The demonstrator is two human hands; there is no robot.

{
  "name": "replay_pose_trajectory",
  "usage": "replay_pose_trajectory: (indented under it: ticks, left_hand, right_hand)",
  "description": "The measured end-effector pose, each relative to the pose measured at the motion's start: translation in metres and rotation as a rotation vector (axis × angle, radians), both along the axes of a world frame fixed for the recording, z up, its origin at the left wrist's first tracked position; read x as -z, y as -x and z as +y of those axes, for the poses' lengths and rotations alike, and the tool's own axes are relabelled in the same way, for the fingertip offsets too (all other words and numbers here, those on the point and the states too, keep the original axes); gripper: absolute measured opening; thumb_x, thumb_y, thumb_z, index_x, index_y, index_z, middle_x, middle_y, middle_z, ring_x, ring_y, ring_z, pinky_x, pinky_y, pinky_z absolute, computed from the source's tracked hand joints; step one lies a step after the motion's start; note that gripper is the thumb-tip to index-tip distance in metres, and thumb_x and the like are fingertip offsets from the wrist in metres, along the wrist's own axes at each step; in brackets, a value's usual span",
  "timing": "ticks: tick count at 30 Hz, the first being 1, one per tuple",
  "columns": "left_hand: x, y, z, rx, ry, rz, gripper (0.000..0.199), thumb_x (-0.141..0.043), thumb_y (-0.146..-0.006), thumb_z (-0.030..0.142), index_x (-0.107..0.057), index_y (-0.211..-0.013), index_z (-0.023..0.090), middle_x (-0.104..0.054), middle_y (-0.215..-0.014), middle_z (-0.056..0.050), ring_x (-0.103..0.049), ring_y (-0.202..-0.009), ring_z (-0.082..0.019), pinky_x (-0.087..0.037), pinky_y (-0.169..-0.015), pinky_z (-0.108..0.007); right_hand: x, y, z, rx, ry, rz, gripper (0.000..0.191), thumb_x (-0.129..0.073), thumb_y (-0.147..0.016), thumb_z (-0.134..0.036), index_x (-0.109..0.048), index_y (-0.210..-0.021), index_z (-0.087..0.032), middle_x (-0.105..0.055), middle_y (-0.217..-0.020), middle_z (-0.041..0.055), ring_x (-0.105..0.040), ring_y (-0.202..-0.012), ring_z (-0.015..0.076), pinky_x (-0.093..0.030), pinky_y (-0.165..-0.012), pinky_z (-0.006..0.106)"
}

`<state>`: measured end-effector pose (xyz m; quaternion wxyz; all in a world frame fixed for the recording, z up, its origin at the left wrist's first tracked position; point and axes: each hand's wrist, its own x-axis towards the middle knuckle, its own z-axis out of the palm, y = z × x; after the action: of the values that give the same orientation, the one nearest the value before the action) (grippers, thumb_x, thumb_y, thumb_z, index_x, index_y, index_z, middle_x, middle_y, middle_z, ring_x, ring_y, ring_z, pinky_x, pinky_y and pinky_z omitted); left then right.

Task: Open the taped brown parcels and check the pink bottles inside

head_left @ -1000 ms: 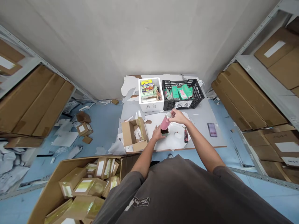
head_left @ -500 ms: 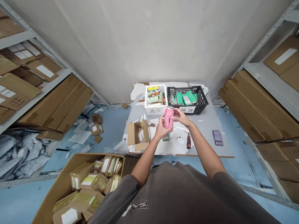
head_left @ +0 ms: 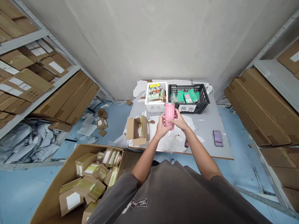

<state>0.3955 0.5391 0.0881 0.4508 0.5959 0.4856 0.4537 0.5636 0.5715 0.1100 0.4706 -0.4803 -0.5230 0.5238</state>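
A pink tumbler with a metallic rim stands upright between my two hands, above the table's front half. My left hand wraps round its lower left side. On the right side, my right hand grips it with the thumb across the front. Under and beside it lie white paper sheets. A red and black tool lies near my right forearm, which partly hides it. The open cardboard box with white paper inside is to the left of my hands.
Behind the tumbler are a white bin of small boxes and a black crate of green boxes. A large carton of parcels stands at lower left. Loaded shelves flank both sides. A purple item lies at the table's right.
The view has shifted slightly. The tumbler's printed side no longer faces me, and my right hand has moved lower on it. The green item under the tumbler is now out of sight.
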Motion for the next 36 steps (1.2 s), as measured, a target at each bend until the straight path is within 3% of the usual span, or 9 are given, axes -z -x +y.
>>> replay_pose_trajectory:
  ticks: [3,8,11,15,19,22,25,30,36]
  left_hand:
    - [-0.005,-0.001,-0.003,0.059,-0.024,0.022,0.104,-0.092,-0.080,0.048,-0.040,-0.168,0.027,-0.062,-0.148,-0.016,-0.070,-0.123,-0.030,-0.061,-0.099,-0.044]
    - [-0.012,-0.009,-0.008,-0.063,-0.145,0.213,0.116,-0.099,-0.070,0.042,-0.040,-0.169,0.028,-0.059,-0.150,-0.016,-0.065,-0.128,-0.033,-0.058,-0.107,-0.049]
    - [-0.009,-0.012,-0.007,-0.061,-0.100,0.108,0.111,-0.095,-0.075,0.039,-0.036,-0.169,0.031,-0.062,-0.147,-0.014,-0.070,-0.120,-0.030,-0.060,-0.103,-0.047]
    - [-0.006,-0.010,-0.003,0.091,-0.022,-0.049,0.110,-0.090,-0.082,0.047,-0.030,-0.172,0.029,-0.061,-0.151,-0.016,-0.070,-0.127,-0.030,-0.062,-0.101,-0.044]
    - [-0.008,-0.012,-0.002,-0.029,-0.125,0.131,0.126,-0.100,-0.070,0.049,-0.031,-0.173,0.027,-0.053,-0.159,-0.017,-0.056,-0.145,-0.037,-0.053,-0.117,-0.050]
    - [-0.011,-0.014,0.001,-0.143,-0.124,0.228,0.127,-0.101,-0.067,0.046,-0.033,-0.173,0.029,-0.055,-0.153,-0.017,-0.063,-0.136,-0.037,-0.056,-0.113,-0.051]
    - [-0.009,-0.013,0.005,-0.068,-0.082,0.119,0.125,-0.097,-0.072,0.043,-0.027,-0.174,0.030,-0.063,-0.145,-0.015,-0.069,-0.124,-0.032,-0.060,-0.104,-0.047]
    - [-0.003,-0.008,0.008,0.077,-0.038,-0.027,0.122,-0.097,-0.074,0.047,-0.028,-0.174,0.031,-0.056,-0.157,-0.016,-0.067,-0.131,-0.030,-0.061,-0.104,-0.045]
    - [-0.003,-0.009,0.007,0.003,-0.046,0.007,0.120,-0.098,-0.071,0.036,-0.032,-0.171,0.029,-0.062,-0.146,-0.015,-0.069,-0.122,-0.029,-0.063,-0.099,-0.044]
  right_hand:
    - [-0.002,-0.008,-0.004,-0.140,0.060,0.157,0.099,-0.097,-0.065,-0.048,-0.050,-0.150,-0.030,-0.070,-0.142,0.0112,-0.072,-0.124,0.0324,-0.064,-0.101,0.049]
    - [0.003,-0.013,-0.002,-0.041,0.054,0.122,0.109,-0.101,-0.059,-0.048,-0.048,-0.152,-0.029,-0.071,-0.137,0.0122,-0.074,-0.117,0.0323,-0.064,-0.100,0.051]
    - [0.003,-0.018,-0.001,-0.076,0.053,0.102,0.116,-0.102,-0.059,-0.048,-0.044,-0.158,-0.030,-0.071,-0.137,0.0123,-0.075,-0.114,0.0315,-0.064,-0.100,0.051]
    - [-0.001,-0.022,-0.002,-0.196,0.083,0.181,0.115,-0.098,-0.064,-0.044,-0.040,-0.163,-0.034,-0.071,-0.137,0.0104,-0.076,-0.111,0.0299,-0.066,-0.096,0.049]
    - [0.001,-0.012,-0.001,-0.100,0.060,0.127,0.120,-0.096,-0.064,-0.041,-0.035,-0.167,-0.033,-0.071,-0.136,0.0111,-0.077,-0.108,0.0303,-0.067,-0.093,0.049]
    - [0.001,-0.007,0.001,0.020,-0.007,0.006,0.126,-0.099,-0.061,-0.042,-0.034,-0.168,-0.030,-0.069,-0.136,0.0125,-0.075,-0.108,0.0312,-0.065,-0.096,0.051]
    - [-0.004,-0.013,0.004,0.010,-0.066,-0.041,0.125,-0.100,-0.062,-0.046,-0.037,-0.168,-0.030,-0.068,-0.137,0.0127,-0.073,-0.111,0.0315,-0.064,-0.099,0.052]
    - [-0.011,-0.024,0.006,-0.142,-0.025,0.069,0.108,-0.095,-0.072,-0.051,-0.043,-0.165,-0.032,-0.068,-0.139,0.0112,-0.073,-0.113,0.0300,-0.065,-0.098,0.050]
    - [-0.005,-0.018,-0.001,0.029,-0.053,-0.031,0.114,-0.099,-0.064,-0.052,-0.044,-0.162,-0.028,-0.067,-0.139,0.0144,-0.070,-0.118,0.0338,-0.064,-0.099,0.052]
